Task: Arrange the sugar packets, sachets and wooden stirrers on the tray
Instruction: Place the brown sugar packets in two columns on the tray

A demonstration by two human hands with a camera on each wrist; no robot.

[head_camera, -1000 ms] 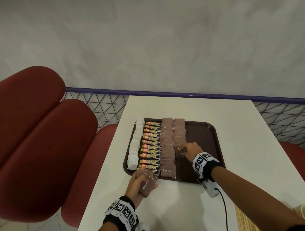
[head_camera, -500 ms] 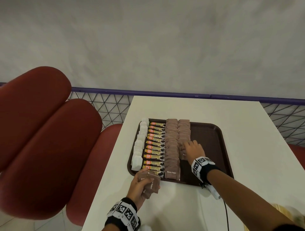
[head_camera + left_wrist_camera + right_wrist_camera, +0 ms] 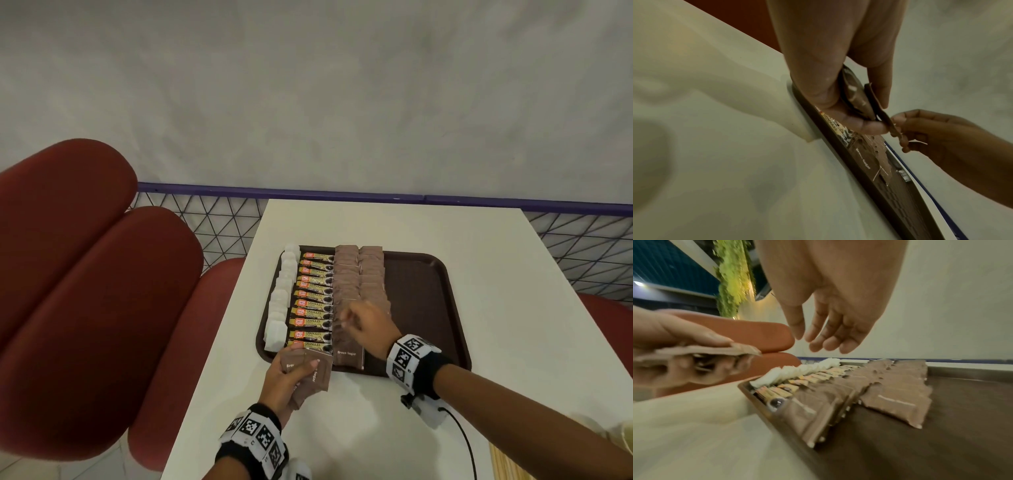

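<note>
At the left, my left hand [image 3: 286, 375] grips a small stack of brown sugar packets [image 3: 310, 371] over the near rim of the brown plastic tray [image 3: 428, 308], their long axis pointing away from me. My right hand [image 3: 368, 327], fingers loose and holding nothing, hangs just beside the stack, so it is the nearer one to take the top packet. The packets look like thin, flat matte paper. The second brown row [image 3: 373, 277] on the tray is only part full.

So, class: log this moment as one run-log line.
left hand: holds brown sugar packets | right hand: empty, open, above tray rows | second brown row: unfinished
</note>
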